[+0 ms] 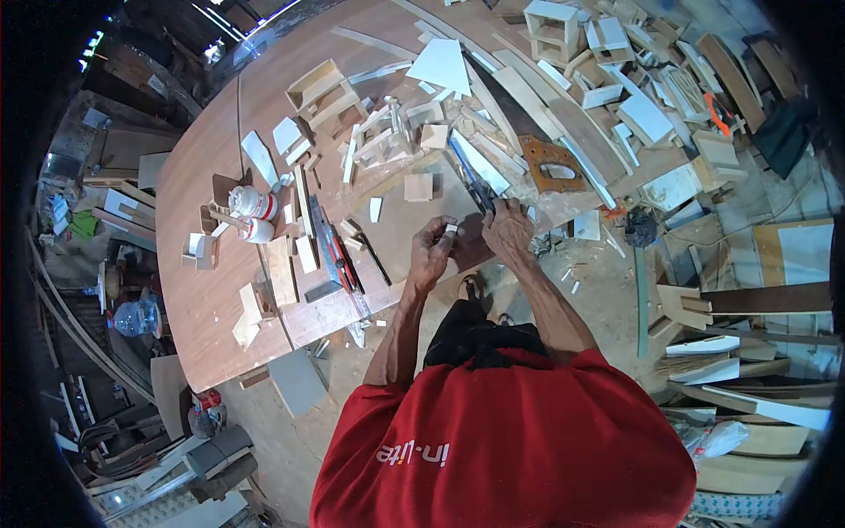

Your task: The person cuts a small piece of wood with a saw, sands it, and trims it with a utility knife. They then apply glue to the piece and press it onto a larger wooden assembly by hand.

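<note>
Above the table's near edge, my left hand (430, 252) is closed around a small white-faced piece of wood (451, 229), pinched between thumb and fingers. My right hand (508, 232) is to the right of it, its fingers curled on the near end of a dark hand tool (481, 195); the hand partly covers it and its exact kind does not show. Beyond the tool lies a white-faced board strip (480, 165). A small square wooden block (418, 187) rests on a brown board in front of my left hand.
A wooden-handled saw (553, 165) lies to the right. White glue containers (253, 204), red-handled pliers (346, 262) and a metal ruler (359, 301) are on the left part of the table (198, 290). Piled offcuts (647, 119) fill the far right. Scraps litter the floor.
</note>
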